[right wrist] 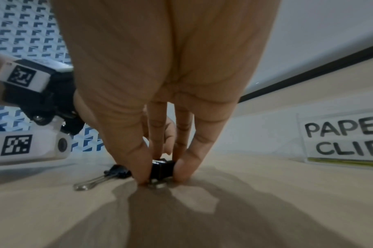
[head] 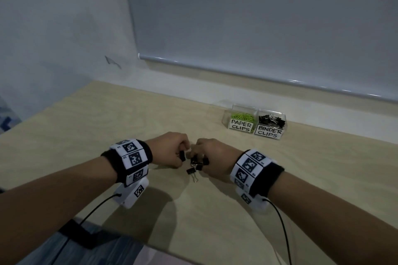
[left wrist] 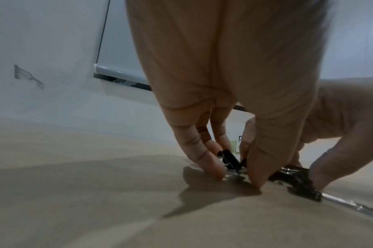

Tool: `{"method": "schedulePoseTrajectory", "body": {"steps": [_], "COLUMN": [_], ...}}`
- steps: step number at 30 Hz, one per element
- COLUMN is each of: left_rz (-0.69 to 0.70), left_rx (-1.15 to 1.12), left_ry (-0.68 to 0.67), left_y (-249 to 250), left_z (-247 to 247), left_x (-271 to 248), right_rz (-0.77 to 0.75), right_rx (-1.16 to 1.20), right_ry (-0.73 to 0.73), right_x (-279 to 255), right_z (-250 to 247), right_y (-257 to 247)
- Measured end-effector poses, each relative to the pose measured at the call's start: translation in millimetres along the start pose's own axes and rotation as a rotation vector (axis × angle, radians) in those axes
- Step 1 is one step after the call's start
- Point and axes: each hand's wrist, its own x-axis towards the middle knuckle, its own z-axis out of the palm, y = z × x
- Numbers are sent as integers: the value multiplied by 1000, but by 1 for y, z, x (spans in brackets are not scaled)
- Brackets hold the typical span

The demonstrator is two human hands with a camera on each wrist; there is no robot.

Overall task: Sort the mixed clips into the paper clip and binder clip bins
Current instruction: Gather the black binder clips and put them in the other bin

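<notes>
The black binder clips lie in a small pile on the table, each light, stiff and probably best taken by its body, and the left hand and right hand each pinch one.

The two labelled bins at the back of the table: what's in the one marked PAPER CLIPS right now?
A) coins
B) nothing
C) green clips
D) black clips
C: the head view shows green clips inside the PAPER CLIPS bin; the black clips fill the BINDER CLIPS bin beside it.
</notes>
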Motion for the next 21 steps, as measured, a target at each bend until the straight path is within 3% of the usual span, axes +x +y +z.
{"method": "schedulePoseTrajectory", "body": {"steps": [11, 17, 21], "left_rz": [119, 265, 282], "left_rx": [-10, 119, 243], "left_ry": [106, -65, -111], "left_y": [2, 8, 14], "left_z": [7, 13, 16], "left_x": [-10, -13, -8], "right_rz": [131, 153, 186], "right_rx": [0, 2, 33], "right_ry": [-77, -66, -98], "right_x": [-4, -9, -10], "right_z": [-7, -8, -10], "right_y": [18, 22, 24]}}
